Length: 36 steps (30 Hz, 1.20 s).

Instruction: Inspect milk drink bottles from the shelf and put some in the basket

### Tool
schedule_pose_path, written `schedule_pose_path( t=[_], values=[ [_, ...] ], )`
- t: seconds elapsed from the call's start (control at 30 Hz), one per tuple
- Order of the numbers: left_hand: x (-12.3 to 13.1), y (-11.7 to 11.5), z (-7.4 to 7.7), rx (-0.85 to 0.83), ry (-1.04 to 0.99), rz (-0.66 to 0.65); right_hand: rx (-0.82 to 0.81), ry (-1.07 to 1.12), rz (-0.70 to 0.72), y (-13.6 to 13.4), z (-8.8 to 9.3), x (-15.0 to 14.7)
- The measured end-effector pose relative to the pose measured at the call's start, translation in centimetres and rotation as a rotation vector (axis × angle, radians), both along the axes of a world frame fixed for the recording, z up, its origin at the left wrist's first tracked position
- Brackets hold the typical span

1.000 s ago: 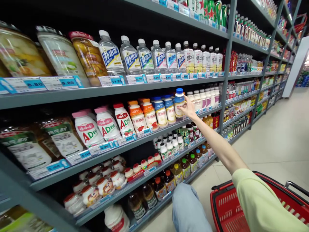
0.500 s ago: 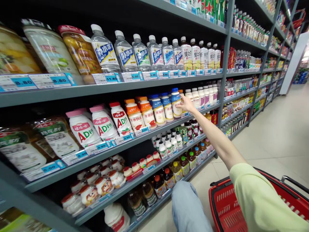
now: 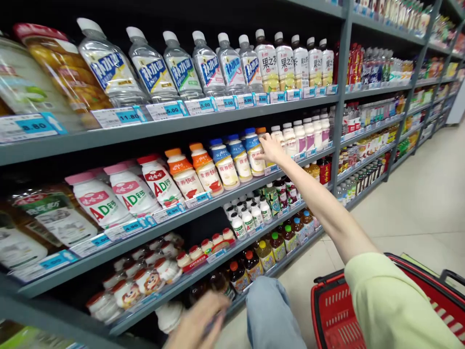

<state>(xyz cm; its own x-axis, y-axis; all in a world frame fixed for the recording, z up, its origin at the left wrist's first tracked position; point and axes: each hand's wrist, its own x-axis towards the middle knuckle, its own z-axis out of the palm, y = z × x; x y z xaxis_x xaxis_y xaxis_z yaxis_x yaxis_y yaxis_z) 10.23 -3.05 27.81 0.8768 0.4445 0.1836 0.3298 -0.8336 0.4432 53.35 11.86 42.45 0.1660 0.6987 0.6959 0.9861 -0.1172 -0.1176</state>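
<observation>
My right hand (image 3: 271, 149) reaches to the middle shelf, its thumb against the front of a white bottle with a blue cap (image 3: 255, 154) and its other fingers at the bottle's far side, partly hidden. That bottle stands upright at the right end of a row of blue-capped bottles. Just beyond it shows an orange cap (image 3: 260, 130). Low in the picture, my left hand (image 3: 203, 320) is blurred by motion before the lowest shelf, and a dark thing shows at its fingers, too smeared to make out.
White bottles with orange caps (image 3: 205, 169) and AD bottles (image 3: 160, 182) stand to the left. Clear drink bottles (image 3: 209, 68) line the shelf above. A red basket (image 3: 336, 310) sits on the floor at the right, beside my knee (image 3: 272, 310).
My left hand has come into view at the bottom. The view has shifted closer to the shelves, and my right hand stays at the same blue-capped bottle.
</observation>
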Motion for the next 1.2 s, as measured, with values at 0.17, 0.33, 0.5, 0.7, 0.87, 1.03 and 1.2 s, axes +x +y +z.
schedule_pose_path(
  t=[0.17,0.33,0.5,0.7,0.87,1.03,1.2],
  values=[
    [9.3,9.2,13.5,0.63,-0.018,-0.038,0.039,-0.064,0.017,-0.3,1.7,0.1],
    [19.5,15.8,22.4,1.034,0.244,0.219,0.006,-0.232,0.147,0.2,5.1,0.2],
    [24.6,19.7,23.9,0.952,0.376,0.447,-0.174,-0.213,0.114,1.6,6.5,-0.5],
    [26.2,22.2,24.4,0.823,0.414,0.485,-0.132,-0.308,0.147,2.2,6.6,0.1],
    [25.6,23.6,24.7,0.823,0.38,0.428,-0.13,-0.318,0.206,2.8,6.6,1.0],
    [25.1,25.1,25.0,0.796,0.379,0.385,-0.118,-0.304,0.181,3.6,6.2,0.6],
    [24.9,25.4,25.2,0.785,0.375,0.369,-0.097,-0.283,0.139,3.4,6.0,-0.3]
  ],
)
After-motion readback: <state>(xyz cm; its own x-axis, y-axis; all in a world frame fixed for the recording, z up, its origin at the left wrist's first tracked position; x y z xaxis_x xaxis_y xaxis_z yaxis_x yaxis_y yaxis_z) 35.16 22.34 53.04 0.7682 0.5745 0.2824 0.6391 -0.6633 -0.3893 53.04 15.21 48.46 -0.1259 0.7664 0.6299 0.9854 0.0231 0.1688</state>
